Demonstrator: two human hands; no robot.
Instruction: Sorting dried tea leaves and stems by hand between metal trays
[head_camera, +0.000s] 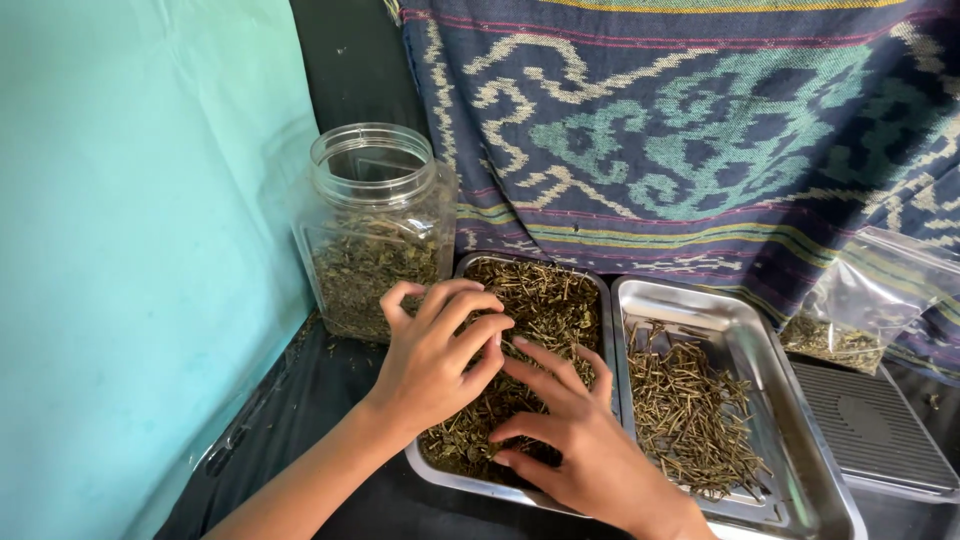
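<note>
Both hands are down in the left tray (596, 290), right over the dried leaf and stem mix (545, 310). Left hand (435, 355) has its fingers curled, tips pinched together on the mix; right hand (570, 435) lies flat, fingers spread, nothing clamped. The picked stems (690, 410) lie in the right tray (790, 470) at three o'clock, so the right hand is nearer. Open jar (372, 230) sits at eleven.
</note>
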